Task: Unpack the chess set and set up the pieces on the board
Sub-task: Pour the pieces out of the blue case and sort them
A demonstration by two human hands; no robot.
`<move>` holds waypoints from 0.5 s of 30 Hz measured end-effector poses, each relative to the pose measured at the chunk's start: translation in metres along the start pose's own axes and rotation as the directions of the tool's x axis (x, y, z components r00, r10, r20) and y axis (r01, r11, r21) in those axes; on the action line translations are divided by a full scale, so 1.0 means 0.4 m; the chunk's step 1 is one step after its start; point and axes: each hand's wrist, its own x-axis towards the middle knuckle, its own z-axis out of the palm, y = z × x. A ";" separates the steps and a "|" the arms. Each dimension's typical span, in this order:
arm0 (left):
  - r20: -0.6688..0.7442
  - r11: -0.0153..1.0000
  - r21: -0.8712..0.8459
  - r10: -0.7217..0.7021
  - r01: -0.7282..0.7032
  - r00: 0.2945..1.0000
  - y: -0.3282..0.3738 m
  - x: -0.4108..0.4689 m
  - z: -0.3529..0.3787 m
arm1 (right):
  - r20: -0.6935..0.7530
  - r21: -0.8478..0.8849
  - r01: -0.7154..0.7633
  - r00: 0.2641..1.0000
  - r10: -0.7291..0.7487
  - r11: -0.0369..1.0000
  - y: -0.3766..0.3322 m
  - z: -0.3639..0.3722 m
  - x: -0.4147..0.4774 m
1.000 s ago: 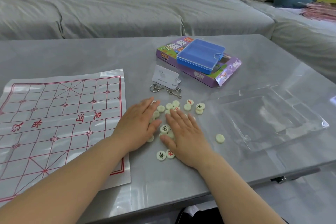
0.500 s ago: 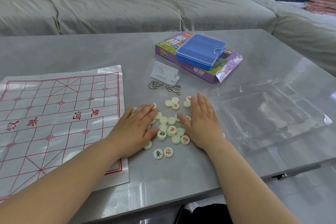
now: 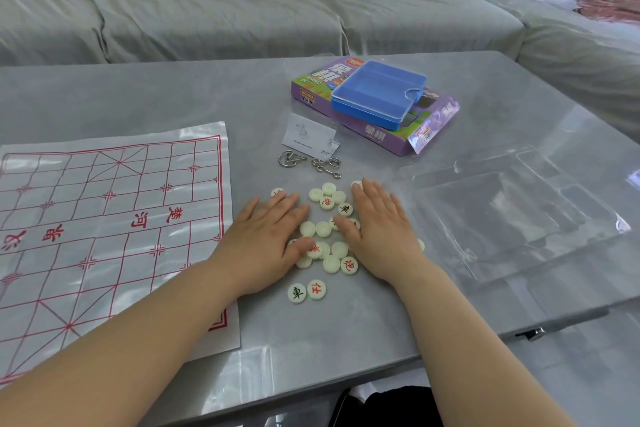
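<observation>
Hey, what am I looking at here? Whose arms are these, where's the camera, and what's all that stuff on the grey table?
There is no machine here: a person wears one wide-angle camera on the head, so you look down along their own arms. The left hand and right hand lie flat, fingers straight, on a cluster of round cream chess discs marked in red or black; neither holds anything. Left of them on the grey table lies the board, a glossy sheet printed with a red grid, no discs on it yet. Behind the discs are two metal wire puzzles and a small white card. Further back a blue plastic case sits on a purple cardboard box; at right lies a clear plastic tray.
</observation>
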 end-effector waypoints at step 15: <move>-0.070 0.986 -0.139 0.079 -0.088 0.994 0.029 0.081 -0.006 | 0.072 0.017 -0.105 0.992 0.104 0.994 0.039 -0.008 -0.089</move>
